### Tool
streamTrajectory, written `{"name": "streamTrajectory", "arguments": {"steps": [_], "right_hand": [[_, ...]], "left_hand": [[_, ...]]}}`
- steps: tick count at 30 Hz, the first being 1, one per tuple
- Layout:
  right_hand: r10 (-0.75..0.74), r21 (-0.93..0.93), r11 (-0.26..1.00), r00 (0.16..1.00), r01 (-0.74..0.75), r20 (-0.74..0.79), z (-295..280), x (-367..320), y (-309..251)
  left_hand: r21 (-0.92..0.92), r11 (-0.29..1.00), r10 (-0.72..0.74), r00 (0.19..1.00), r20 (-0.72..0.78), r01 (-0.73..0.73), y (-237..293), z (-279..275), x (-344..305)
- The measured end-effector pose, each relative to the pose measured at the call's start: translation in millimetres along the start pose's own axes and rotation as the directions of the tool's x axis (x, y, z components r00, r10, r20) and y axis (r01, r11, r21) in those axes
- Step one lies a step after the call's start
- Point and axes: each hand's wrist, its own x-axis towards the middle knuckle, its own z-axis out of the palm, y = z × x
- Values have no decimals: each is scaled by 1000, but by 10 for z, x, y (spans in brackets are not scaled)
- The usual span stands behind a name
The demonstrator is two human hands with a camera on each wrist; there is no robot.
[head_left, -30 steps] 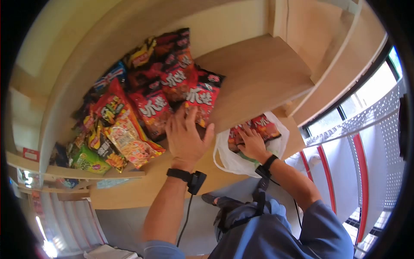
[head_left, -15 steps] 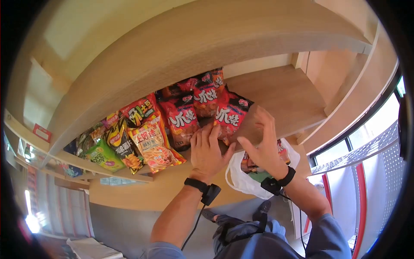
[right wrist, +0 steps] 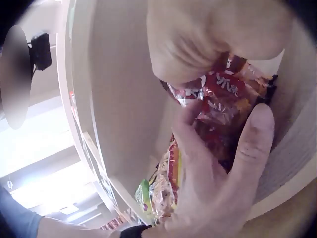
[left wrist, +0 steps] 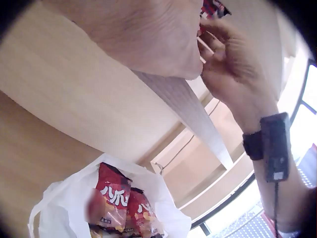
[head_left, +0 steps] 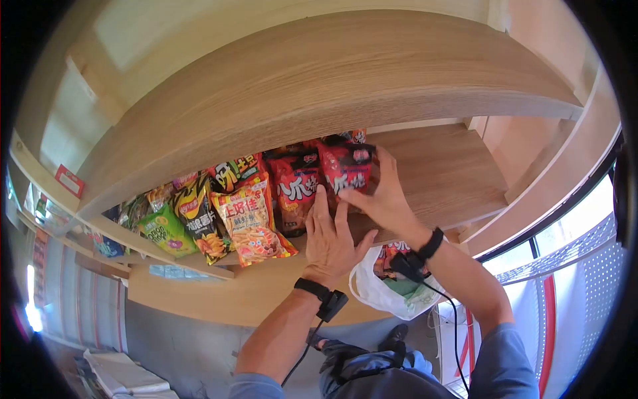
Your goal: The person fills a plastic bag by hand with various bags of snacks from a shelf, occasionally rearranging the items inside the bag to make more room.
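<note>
Red snack bags stand on the shelf under a wooden board in the head view. My right hand [head_left: 391,199] holds the rightmost red snack bag [head_left: 347,174] by its right side, thumb across the front and fingers toward its upper edge. Below it, my left hand [head_left: 330,245] rests its nearly straight fingers at the bag's lower left, beside a second red snack bag [head_left: 296,185]. In the right wrist view, the left thumb [right wrist: 250,144] lies along the crinkled packaging. A white plastic bag [left wrist: 64,191] holds more red snack bags [left wrist: 114,196].
Left of the red bags lean an orange-yellow snack bag [head_left: 249,223], a black one [head_left: 196,216] and a green one [head_left: 166,233]. The upper shelf board [head_left: 345,66] overhangs them. Upright side panels [head_left: 551,179] close off the right end.
My right hand has left the plastic bag and moved up to the rightmost red bag, which now stands straighter, closer beside its neighbour. My left hand has shifted right. The head view has tilted.
</note>
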Motion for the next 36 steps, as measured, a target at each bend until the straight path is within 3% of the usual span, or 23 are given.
{"name": "streamTrajectory", "arguments": {"steps": [1,2,3,4,5,6,8,15,21,23,29,36], "right_hand": [[38,-67,997,996,-44,-78,69,110,127],[113,24,994,990,-111,-82,213,232,497],[111,25,994,990,-109,-85,194,340,423],[242,277,932,970,-233,3,180,426,346],[341,497,791,932,-356,123,177,510,265],[343,498,790,931,-356,123,187,591,246],[328,658,638,914,-400,239,217,721,225],[314,602,708,928,-369,199,253,898,269],[339,654,641,913,-402,228,174,864,293],[450,618,604,855,-503,257,124,848,291],[397,644,521,827,-560,398,-78,795,83],[388,661,538,850,-523,357,4,798,224]], "left_hand": [[-9,1000,-8,1000,3,8,4,-11,19],[-8,1000,-5,1000,3,5,8,-15,24],[-10,1000,0,1000,3,0,11,-16,32],[-12,1000,5,1000,3,-5,9,-17,43],[-11,1000,6,1000,3,-6,6,-27,55],[-15,1000,0,1000,26,0,9,-40,63],[-20,1000,-9,999,52,10,11,-46,62],[7,1000,-24,995,96,23,14,-42,77],[32,999,-21,990,136,17,37,-70,108],[36,999,-8,989,144,3,34,-81,113],[68,996,37,985,171,-49,21,-65,99],[112,992,29,982,189,-51,84,-77,111]]}}
